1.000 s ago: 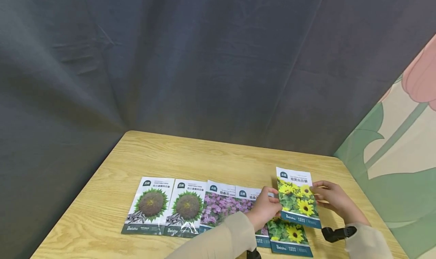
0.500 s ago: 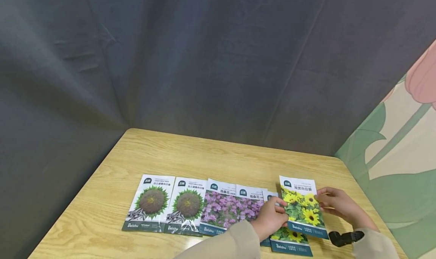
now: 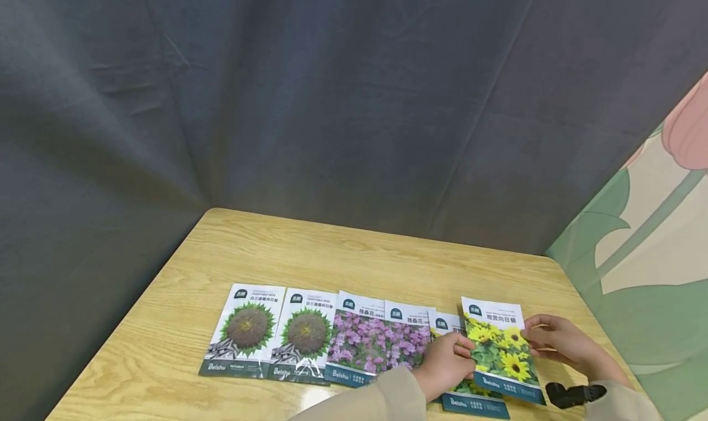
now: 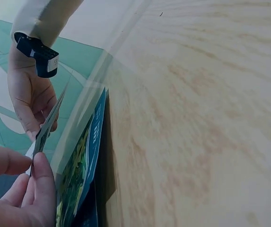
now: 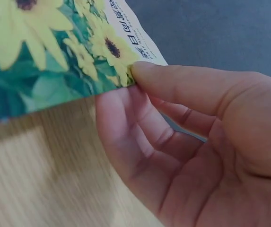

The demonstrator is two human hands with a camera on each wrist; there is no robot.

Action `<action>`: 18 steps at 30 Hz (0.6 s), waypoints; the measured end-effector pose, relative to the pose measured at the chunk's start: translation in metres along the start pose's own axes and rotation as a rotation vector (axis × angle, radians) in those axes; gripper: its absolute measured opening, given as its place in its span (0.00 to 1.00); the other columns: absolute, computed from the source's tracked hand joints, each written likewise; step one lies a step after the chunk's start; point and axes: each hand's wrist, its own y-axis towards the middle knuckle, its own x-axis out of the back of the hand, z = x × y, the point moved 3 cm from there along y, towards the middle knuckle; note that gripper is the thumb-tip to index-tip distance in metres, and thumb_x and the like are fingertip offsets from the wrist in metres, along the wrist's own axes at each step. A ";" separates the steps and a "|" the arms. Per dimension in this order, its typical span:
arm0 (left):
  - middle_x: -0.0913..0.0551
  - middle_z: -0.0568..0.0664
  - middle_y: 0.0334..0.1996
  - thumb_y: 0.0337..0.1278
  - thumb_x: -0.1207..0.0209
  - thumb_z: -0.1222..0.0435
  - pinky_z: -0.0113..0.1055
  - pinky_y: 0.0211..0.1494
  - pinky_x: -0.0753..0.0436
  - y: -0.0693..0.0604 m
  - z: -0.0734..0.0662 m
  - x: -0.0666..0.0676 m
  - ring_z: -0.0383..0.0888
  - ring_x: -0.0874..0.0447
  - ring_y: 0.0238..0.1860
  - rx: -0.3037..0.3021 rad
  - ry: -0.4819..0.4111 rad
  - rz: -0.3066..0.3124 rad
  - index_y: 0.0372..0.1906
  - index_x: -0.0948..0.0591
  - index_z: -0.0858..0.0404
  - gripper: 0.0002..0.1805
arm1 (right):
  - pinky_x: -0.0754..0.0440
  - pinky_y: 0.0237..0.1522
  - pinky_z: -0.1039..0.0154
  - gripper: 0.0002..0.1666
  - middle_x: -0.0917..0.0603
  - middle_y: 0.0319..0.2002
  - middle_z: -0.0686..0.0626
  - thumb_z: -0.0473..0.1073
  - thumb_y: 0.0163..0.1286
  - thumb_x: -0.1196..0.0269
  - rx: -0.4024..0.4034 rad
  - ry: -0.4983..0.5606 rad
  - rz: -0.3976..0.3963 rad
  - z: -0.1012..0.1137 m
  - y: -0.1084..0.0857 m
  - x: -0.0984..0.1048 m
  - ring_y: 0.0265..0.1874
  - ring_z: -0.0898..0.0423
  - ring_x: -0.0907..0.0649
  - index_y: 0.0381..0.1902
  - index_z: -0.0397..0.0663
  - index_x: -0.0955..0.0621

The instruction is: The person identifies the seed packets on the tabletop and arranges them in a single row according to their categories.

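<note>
Both hands hold one seed packet (image 3: 500, 353) with yellow flowers, at the right end of a row of packets. My left hand (image 3: 447, 365) pinches its left edge between thumb and fingers. At its right edge my right hand (image 3: 566, 342) pinches with the thumb on the front and fingers behind, as the right wrist view shows. The packet is raised above the table and partly covers a second yellow-flower packet (image 3: 477, 405) lying beneath. In the left wrist view the held packet (image 4: 48, 123) appears nearly edge-on, between the two hands.
Left of the hands lie two pink-flower packets (image 3: 356, 341) and two sunflower-head packets (image 3: 243, 332), side by side on the wooden table (image 3: 310, 249). A dark curtain (image 3: 354, 101) hangs behind, and a flower-painted wall (image 3: 658, 273) stands at the right.
Both hands have carried the yellow-flower packet rightward and down toward the table. More of the packet beneath, including its white top, now shows. The other packets lie where they were.
</note>
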 end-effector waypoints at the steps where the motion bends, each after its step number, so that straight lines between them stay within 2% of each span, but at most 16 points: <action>1: 0.21 0.44 0.31 0.49 0.41 0.82 0.33 0.32 0.15 -0.001 0.000 -0.001 0.39 0.20 0.24 0.002 0.004 0.009 0.42 0.17 0.63 0.16 | 0.13 0.41 0.62 0.16 0.20 0.39 0.50 0.41 0.79 0.44 -0.002 0.001 0.001 -0.001 -0.001 0.000 0.35 0.55 0.19 0.50 0.30 0.26; 7: 0.19 0.45 0.34 0.58 0.42 0.79 0.35 0.35 0.14 -0.005 -0.002 -0.003 0.42 0.18 0.27 0.052 0.015 0.085 0.45 0.16 0.64 0.14 | 0.13 0.40 0.62 0.15 0.21 0.37 0.49 0.40 0.79 0.45 -0.010 -0.021 0.010 -0.005 -0.003 0.003 0.34 0.56 0.20 0.50 0.29 0.26; 13: 0.16 0.49 0.31 0.58 0.44 0.79 0.36 0.38 0.13 -0.009 0.000 -0.011 0.43 0.17 0.29 0.077 -0.028 0.094 0.45 0.16 0.68 0.13 | 0.14 0.39 0.62 0.15 0.22 0.35 0.49 0.39 0.78 0.43 -0.039 -0.025 0.004 -0.011 -0.005 0.005 0.34 0.55 0.21 0.50 0.28 0.26; 18: 0.14 0.49 0.32 0.59 0.42 0.77 0.37 0.41 0.12 -0.011 0.001 -0.014 0.43 0.16 0.31 0.137 -0.025 0.178 0.50 0.15 0.69 0.15 | 0.14 0.39 0.61 0.14 0.21 0.36 0.49 0.38 0.77 0.42 -0.052 -0.014 -0.001 -0.017 -0.007 0.009 0.33 0.54 0.20 0.49 0.28 0.26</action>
